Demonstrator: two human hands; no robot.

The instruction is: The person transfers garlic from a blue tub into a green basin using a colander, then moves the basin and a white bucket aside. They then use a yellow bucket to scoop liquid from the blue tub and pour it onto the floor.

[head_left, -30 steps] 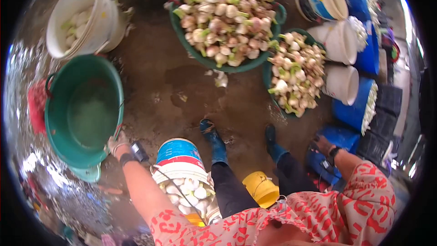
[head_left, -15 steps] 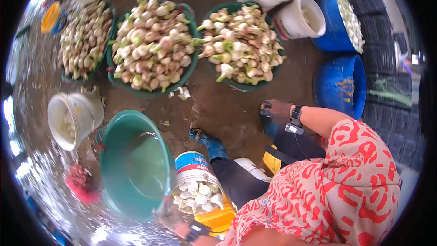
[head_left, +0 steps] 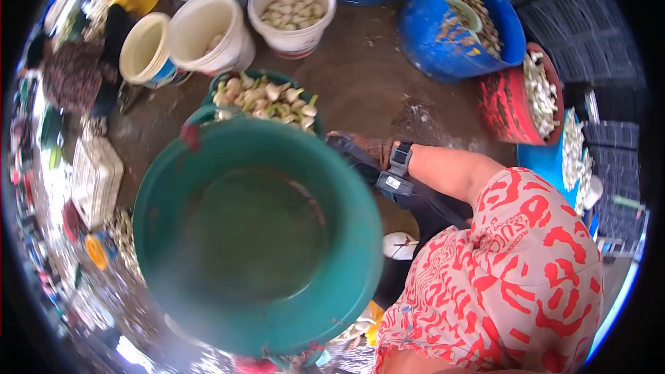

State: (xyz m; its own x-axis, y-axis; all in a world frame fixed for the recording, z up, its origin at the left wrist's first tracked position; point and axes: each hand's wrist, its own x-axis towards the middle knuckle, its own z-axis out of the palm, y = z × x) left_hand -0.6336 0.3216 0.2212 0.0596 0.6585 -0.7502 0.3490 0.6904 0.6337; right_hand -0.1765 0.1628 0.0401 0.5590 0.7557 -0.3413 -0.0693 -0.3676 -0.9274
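A big green tub point(head_left: 166, 263) fills the middle of the view, close under the camera, its open mouth facing me and its inside bare. Red ties mark its handles at the top left and bottom. My left forearm drops off the lower edge, and the left hand is out of sight. My right hand point(head_left: 364, 147), in a dark brown glove, lies by my knee at the tub's upper right rim; its fingers are blurred and partly covered. Just beyond the rim, garlic bulbs point(head_left: 260, 97) are heaped in another green tub. Below, a few white bulbs point(head_left: 353, 332) show beside the tub.
White buckets point(head_left: 215, 31) stand at the top, one holding pale bulbs point(head_left: 292, 12). A blue barrel point(head_left: 429, 41) with scraps and a red tub point(head_left: 502, 107) of white bulbs are at the right. Black crates point(head_left: 575, 28) line the far right. A person point(head_left: 76, 73) crouches at the upper left.
The green tub has come up off the floor toward the camera and now hides much of the scene. My view has swung to the right. My right hand stays near the knee.
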